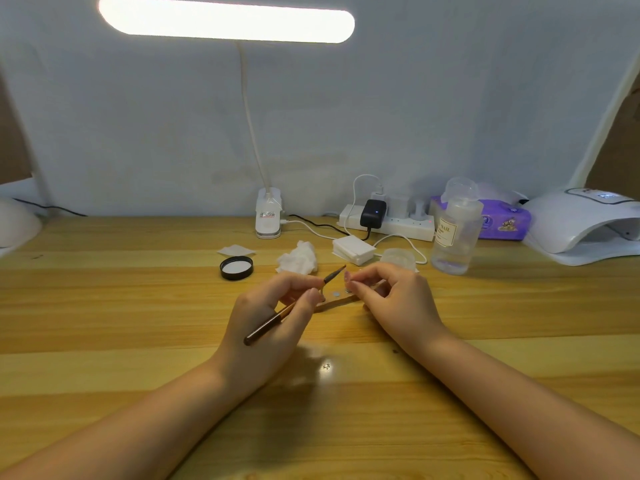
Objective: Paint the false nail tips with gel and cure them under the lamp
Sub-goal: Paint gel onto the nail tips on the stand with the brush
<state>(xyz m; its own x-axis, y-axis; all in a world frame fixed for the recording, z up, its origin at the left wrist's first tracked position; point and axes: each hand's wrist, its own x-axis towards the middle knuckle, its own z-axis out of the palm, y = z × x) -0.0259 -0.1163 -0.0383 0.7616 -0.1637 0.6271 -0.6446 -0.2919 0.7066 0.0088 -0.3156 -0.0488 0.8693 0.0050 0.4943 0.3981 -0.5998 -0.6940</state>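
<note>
Holding a nail brush (294, 306), the left hand (273, 320) sits just left of frame centre, fingers and thumb curled round the brown handle; bristle tip points up and right, handle end crosses the back of the hand. Right hand (394, 299), just right of centre, pinches a false nail tip (347, 277) between fingertips; the tip is small and blurry, colour hard to make out. Between the hands a wooden strip (337, 301) lies on the wooden table (138, 323), with small round pads on it; both strip ends are hidden under the fingers, and whether either hand touches it is unclear. Brush tip is near the held nail tip, apart from it.

Curing lamp (581, 226) at right edge of frame, white, cut off by the frame, well apart from the hands. Another white domed object (15, 223) at left edge, mostly cut off, cannot identify. Desk lamp (266, 216) clipped at table's back edge, lit bar (225, 19) across upper left. Clear bottle (455, 233) with "NAIL" label right of centre; rest of label unreadable. Behind it a purple tissue pack (505, 221), partly hidden. Power strip (388, 225) with black adapter (373, 213) at upper centre. Stack of white wipes (353, 250), crumpled tissue (299, 259), black lid (237, 267), and a flat wipe (235, 251) lie above the hands. Clear small container (398, 258) partly hidden behind right hand.
</note>
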